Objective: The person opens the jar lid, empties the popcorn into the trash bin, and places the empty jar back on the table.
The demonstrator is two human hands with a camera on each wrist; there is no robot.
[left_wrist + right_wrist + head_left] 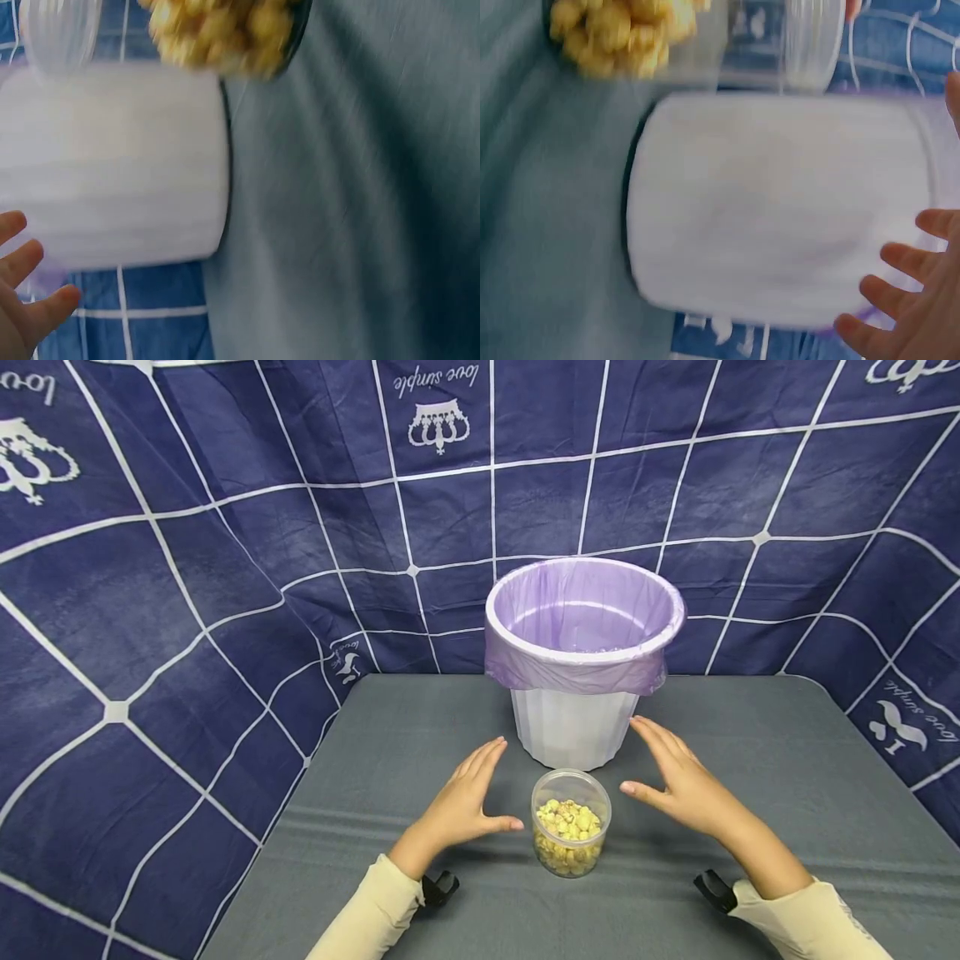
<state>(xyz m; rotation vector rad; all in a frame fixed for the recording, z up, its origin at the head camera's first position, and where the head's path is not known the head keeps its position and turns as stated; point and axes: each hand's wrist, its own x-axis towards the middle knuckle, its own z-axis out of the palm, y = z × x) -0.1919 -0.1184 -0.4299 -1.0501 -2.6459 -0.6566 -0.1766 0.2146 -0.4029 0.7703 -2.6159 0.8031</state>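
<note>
A clear plastic jar (572, 822) of yellow popcorn (568, 821) stands upright on the table, its top uncovered. To its left my left hand (467, 802) is held with fingers straight and thumb spread, apart from the jar. My right hand (686, 785) mirrors it on the other side, thumb pointing at the jar's rim, fingers extended. Neither hand holds anything. Popcorn also shows in the jar (622, 34) at the top of the right wrist view, with the spread right fingers (907, 262) low at the right. In the left wrist view, left fingers (22, 262) appear at the lower left.
Right behind the jar stands a white trash bin (576, 727) lined with a purple bag (592, 672) folded over its rim. Grey cloth covers the table (420, 727). A blue curtain (442, 518) with white grid lines hangs behind and at both sides.
</note>
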